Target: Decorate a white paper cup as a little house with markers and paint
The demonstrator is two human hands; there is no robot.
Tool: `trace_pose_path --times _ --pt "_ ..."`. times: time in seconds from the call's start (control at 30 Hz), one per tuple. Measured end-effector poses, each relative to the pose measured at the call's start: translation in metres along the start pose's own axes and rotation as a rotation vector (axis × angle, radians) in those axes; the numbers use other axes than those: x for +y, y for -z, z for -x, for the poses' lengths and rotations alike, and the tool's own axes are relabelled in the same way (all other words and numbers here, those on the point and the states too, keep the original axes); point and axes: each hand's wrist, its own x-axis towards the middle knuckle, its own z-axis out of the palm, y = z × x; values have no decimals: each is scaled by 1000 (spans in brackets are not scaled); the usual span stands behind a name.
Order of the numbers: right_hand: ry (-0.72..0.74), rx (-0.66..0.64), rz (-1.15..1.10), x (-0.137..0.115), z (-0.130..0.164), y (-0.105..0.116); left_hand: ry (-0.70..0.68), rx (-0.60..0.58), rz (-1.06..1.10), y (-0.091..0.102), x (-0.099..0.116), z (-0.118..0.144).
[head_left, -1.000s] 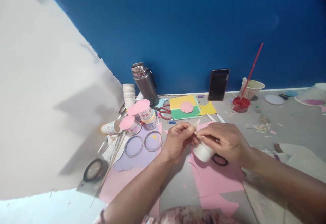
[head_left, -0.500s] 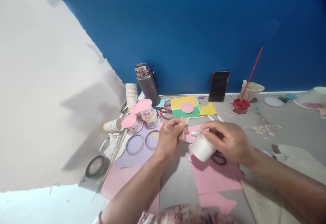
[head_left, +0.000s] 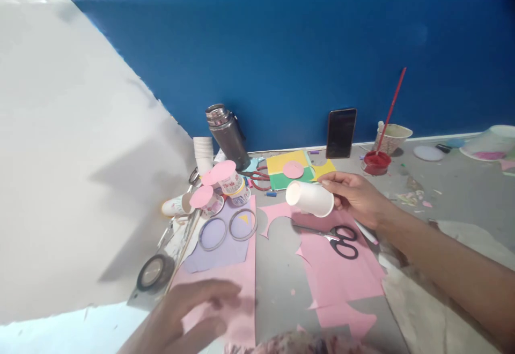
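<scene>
Since the earlier frames the two hands have separated: the left hand (head_left: 189, 316) has dropped to the lower edge of view, blurred, and the right hand (head_left: 356, 196) has carried the white paper cup (head_left: 309, 198) up and away from it.

Largest first: a grey work surface (head_left: 462, 193) meets a blue wall (head_left: 301, 48), with a large white sheet (head_left: 72, 155) leaning at left. Two pink paper sheets lie on the surface, the cut one (head_left: 341, 273) under the right forearm and a second (head_left: 237, 289) beneath the left hand. One steel flask (head_left: 227, 137) and one dark phone (head_left: 340, 133) stand at the wall. One pair of black-handled scissors (head_left: 336, 236) rests on the cut pink sheet, just below the cup.

The right hand's fingers are curled around the cup, which is held on its side above the sheet, its base toward the left. The left hand's fingers are loosely spread over the pink paper; contact cannot be told. Two clear rings (head_left: 227, 228) lie side by side on lilac paper (head_left: 219, 252).
</scene>
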Motion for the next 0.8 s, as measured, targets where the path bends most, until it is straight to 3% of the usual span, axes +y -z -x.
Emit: trace_pose_path --times 0.1,0.17,0.23,0.33,0.43,0.6,0.8 --pt "-17 -32 -27 -4 6 -3 -116 -69 214 -34 37 -55" --pt "-24 -53 -39 -6 11 -7 -214 -22 495 -59 60 -92" --pt "-43 -88 -43 -5 17 -13 -282 -69 796 -82 77 -122" --pt "-116 -198 30 3 25 -21 -214 -3 1039 -108 86 -149" --pt "-123 -206 224 3 25 -20 -178 69 1080 -121 78 -163" --pt "122 -15 396 -13 20 -7 -147 243 958 -122 61 -170" --pt "283 98 463 -19 11 -2 -209 228 909 -125 55 -173"
